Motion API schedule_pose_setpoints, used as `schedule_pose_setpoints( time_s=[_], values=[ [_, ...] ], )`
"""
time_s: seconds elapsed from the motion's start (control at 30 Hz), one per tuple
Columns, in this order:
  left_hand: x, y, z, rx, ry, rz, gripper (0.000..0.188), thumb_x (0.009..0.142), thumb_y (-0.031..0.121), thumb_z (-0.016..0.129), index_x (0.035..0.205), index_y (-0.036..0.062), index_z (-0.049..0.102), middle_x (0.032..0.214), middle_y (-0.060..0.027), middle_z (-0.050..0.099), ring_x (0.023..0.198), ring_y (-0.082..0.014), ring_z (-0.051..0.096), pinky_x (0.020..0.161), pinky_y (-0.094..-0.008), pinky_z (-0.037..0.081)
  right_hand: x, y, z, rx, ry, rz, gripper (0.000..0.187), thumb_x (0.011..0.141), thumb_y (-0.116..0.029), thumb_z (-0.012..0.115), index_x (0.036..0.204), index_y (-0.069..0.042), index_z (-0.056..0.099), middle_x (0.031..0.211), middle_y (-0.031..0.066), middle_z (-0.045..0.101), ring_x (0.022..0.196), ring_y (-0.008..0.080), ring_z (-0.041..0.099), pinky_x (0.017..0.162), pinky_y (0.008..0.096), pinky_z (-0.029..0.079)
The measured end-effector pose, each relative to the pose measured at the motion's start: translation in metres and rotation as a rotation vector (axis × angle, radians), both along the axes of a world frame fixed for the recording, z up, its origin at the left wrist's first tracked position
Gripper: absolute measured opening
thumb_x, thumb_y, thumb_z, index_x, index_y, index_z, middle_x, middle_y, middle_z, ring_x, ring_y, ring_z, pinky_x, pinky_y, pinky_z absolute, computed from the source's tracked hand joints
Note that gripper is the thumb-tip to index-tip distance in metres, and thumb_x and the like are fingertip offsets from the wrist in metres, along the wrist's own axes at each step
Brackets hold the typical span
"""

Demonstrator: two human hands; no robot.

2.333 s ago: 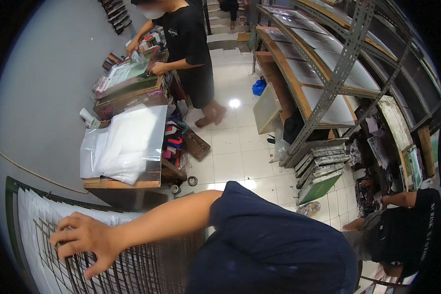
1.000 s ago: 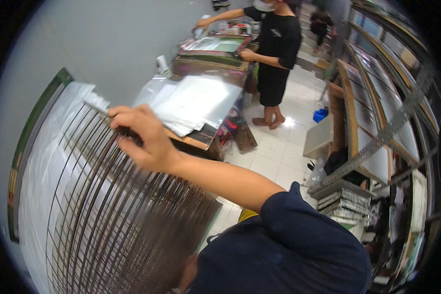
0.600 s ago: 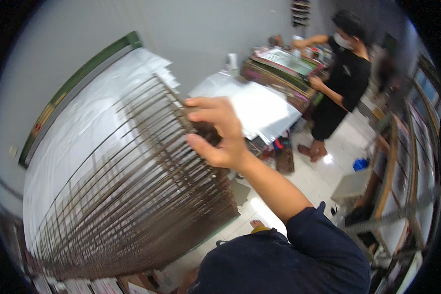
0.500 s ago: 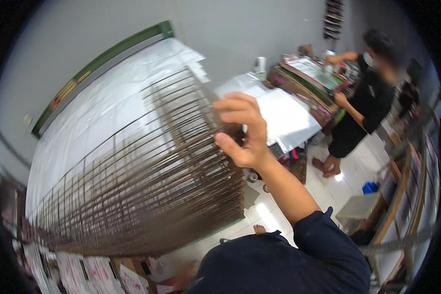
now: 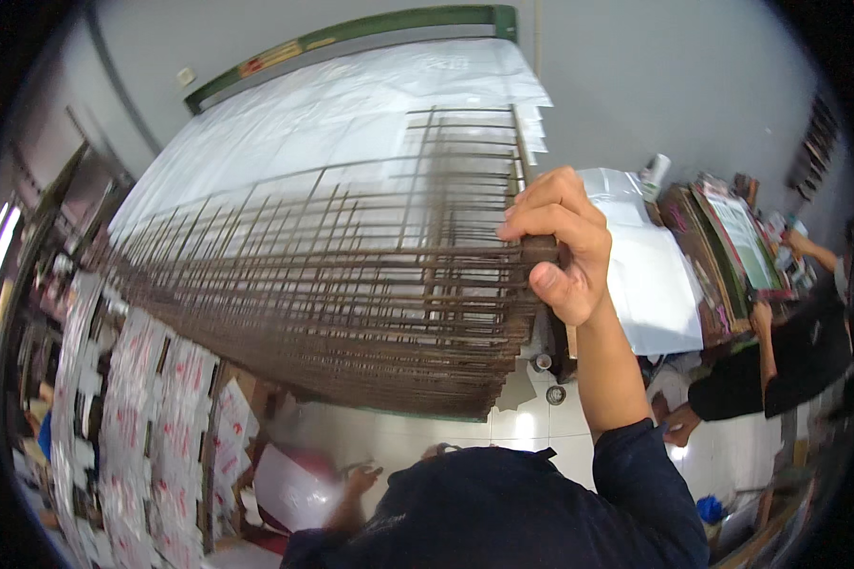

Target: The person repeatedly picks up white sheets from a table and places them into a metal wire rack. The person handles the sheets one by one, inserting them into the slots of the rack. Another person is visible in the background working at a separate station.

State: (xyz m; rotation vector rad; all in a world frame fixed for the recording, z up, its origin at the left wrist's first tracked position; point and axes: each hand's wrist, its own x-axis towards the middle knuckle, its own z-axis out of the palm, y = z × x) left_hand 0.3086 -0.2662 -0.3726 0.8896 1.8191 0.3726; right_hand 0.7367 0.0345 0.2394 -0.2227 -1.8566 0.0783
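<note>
A tall drying rack (image 5: 332,256) of brown wire shelves fills the middle. White sheets (image 5: 342,123) lie on its upper shelves, under a green frame bar. My right hand (image 5: 574,242) reaches up to the near right corner of the wire shelves. Its fingers curl over a dark corner piece (image 5: 541,248), with the thumb below, so the hand is closed on the rack shelf. My left hand (image 5: 359,481) is low by my body, below the rack. Its fingers look slightly apart, and nothing shows in them.
At right a person (image 5: 802,346) in black works over a printing frame (image 5: 740,232) on a bench. White sheets (image 5: 645,275) lie on a surface beside my right hand. Printed sheets (image 5: 166,427) stand in rows at lower left. A white sheet (image 5: 289,488) lies near my left hand.
My view has turned right, so the rack's corner and the co-worker appear differently placed. My right hand, loosely curled beside the rack corner before, now closes around it. My left hand shows more clearly.
</note>
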Motion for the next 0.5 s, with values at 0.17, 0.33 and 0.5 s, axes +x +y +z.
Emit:
schedule_pose_setpoints(
  time_s=[0.17,0.33,0.5],
  values=[
    [0.04,-0.053,0.023,-0.028,0.041,0.288,0.072,0.076,0.047,0.066,0.118,-0.0084,0.048,0.094,-0.0159,0.063,0.085,-0.0218,0.061,0.076,-0.034,0.047,-0.013,0.003,-0.002,-0.048,0.022,0.089,0.041,0.072,-0.046,0.058,0.068,-0.005,0.054,0.069,0.007,0.055,0.069,0.0232,0.054,0.089,0.0422,0.034],
    [0.113,-0.101,0.073,-0.162,0.037,0.421,0.075,0.074,0.051,0.065,0.122,-0.0024,0.048,0.094,-0.0149,0.064,0.097,-0.0237,0.057,0.086,-0.0356,0.043,-0.021,-0.002,-0.003,-0.137,0.108,0.154,0.032,0.074,-0.033,0.062,0.064,-0.004,0.052,0.063,0.0044,0.051,0.063,0.0173,0.05,0.095,0.046,0.033],
    [0.126,-0.187,0.008,-0.285,0.009,0.487,0.077,0.068,0.055,0.07,0.113,-0.0055,0.054,0.09,-0.0149,0.065,0.082,-0.0223,0.062,0.075,-0.0327,0.049,-0.021,-0.006,0.001,-0.148,0.11,0.158,0.027,0.077,-0.024,0.06,0.062,-0.004,0.05,0.063,0.0034,0.049,0.063,0.0156,0.048,0.095,0.0454,0.032]
  ],
)
